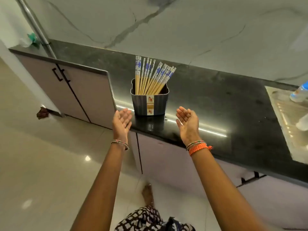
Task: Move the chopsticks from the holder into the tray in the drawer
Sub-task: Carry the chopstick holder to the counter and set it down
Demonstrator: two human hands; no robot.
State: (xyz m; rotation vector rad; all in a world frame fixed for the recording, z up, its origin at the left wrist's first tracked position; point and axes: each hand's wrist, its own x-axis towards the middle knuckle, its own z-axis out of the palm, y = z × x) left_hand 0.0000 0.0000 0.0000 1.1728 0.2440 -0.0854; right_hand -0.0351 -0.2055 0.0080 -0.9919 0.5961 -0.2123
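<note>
2 empty, wide-open hands, left [122, 120] and right [188, 121], flanking holder [149, 104]; chopsticks [152, 75] upright, patterned ends up.

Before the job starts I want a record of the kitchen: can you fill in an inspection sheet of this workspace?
Surface: black counter, glossy, with light streaks.
Job's things: chopsticks standing fanned in the holder near the counter's front edge; no drawer open, no tray seen.
Clutter: bottle in the sink at right; green item at far left.
Grippers: left hand and right hand open, empty, either side of the holder.
Cables: nothing seen.
Surroundings: marble wall, cabinet doors, tiled floor.
</note>
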